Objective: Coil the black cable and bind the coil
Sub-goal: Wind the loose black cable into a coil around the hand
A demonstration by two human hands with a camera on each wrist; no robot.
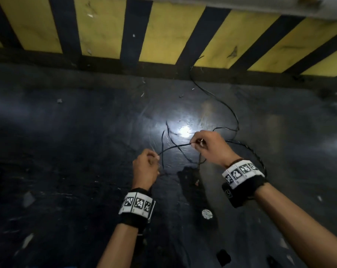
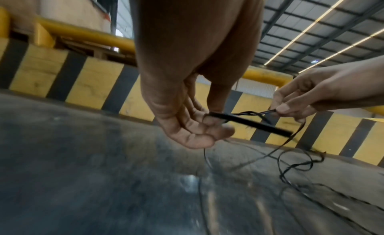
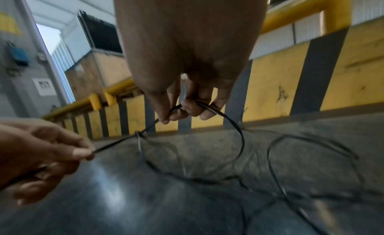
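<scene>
Barely started here. Left hand (image 1: 145,165) and right hand (image 1: 210,145) each pinch the black cable (image 1: 224,107), a short stretch pulled between them above the dark floor (image 1: 67,142). The rest lies in loose loops toward the yellow-and-black striped barrier (image 1: 105,29). No real coil yet, binding still to do.

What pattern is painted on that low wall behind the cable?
Slanted yellow and black stripes on the low wall, clearest in the head view.
</scene>
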